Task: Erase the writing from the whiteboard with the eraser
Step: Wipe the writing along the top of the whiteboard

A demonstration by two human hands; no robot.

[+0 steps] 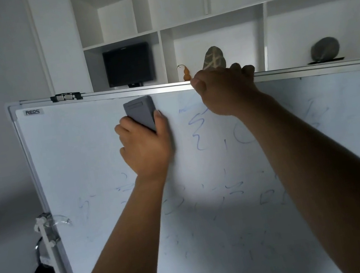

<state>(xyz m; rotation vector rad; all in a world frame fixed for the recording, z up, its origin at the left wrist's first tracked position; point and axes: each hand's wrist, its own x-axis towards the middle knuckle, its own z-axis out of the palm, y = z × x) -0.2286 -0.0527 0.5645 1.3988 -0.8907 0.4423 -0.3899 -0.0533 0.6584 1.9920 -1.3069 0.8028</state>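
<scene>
Grey eraser (140, 113) gripped by left hand (145, 146) against whiteboard (76, 154).

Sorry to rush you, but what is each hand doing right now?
Left hand: grips the grey eraser against the whiteboard.
Right hand: fingers curled over the whiteboard's top edge, holding it.

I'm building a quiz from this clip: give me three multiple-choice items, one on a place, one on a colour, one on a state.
1. Where does the grey rectangular eraser sit on the framed whiteboard?
A. near the top edge
B. bottom corner
C. on the shelf

2. What colour is the remaining writing?
A. red
B. blue
C. green

3. What is the right hand doing?
A. hanging idle
B. holding a marker
C. gripping the board's top frame

Answers: A, the left hand presses it just below the frame; B, the strokes look blue; C, its fingers curl over the top edge.
</scene>
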